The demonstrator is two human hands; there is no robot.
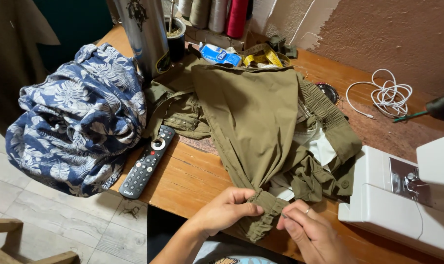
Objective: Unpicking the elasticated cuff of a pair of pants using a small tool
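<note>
Olive green trousers lie spread over a wooden table, one leg running toward me. Its gathered elastic cuff hangs over the near table edge. My left hand pinches the cuff from the left with thumb and fingers. My right hand, wearing a ring, holds the cuff's right side with fingertips closed; a thin tool may be between them, too small to tell.
A white sewing machine stands at the right. A black remote lies near the left table edge beside a blue floral garment. A metal flask, thread cones, yellow tape measure and white cable sit further back.
</note>
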